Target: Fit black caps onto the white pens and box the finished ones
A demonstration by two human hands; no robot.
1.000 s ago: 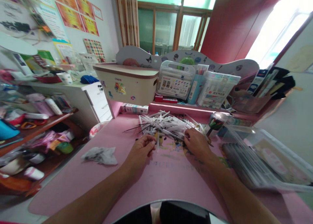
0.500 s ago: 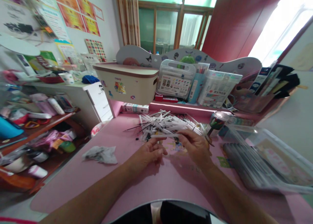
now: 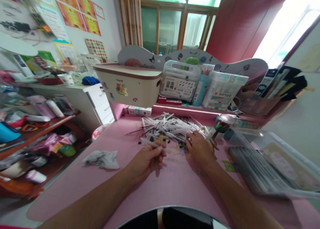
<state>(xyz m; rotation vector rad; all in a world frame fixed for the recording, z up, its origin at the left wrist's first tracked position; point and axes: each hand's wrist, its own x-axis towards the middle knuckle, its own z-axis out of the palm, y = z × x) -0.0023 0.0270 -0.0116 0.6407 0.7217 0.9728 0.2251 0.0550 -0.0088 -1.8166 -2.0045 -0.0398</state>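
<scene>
Your left hand [image 3: 147, 155] is resting low on the pink desk [image 3: 75, 185], fingers curled, pinching 1 white pen barrel [image 3: 150, 143] that is angling up-left; your right hand [image 3: 200, 147] is lying palm down, fingers loosely bent into the near edge of the pile of white pens [image 3: 172, 127], grip hidden; labels on the marker case [image 3: 178, 84] behind are staying too blurred to read.
</scene>
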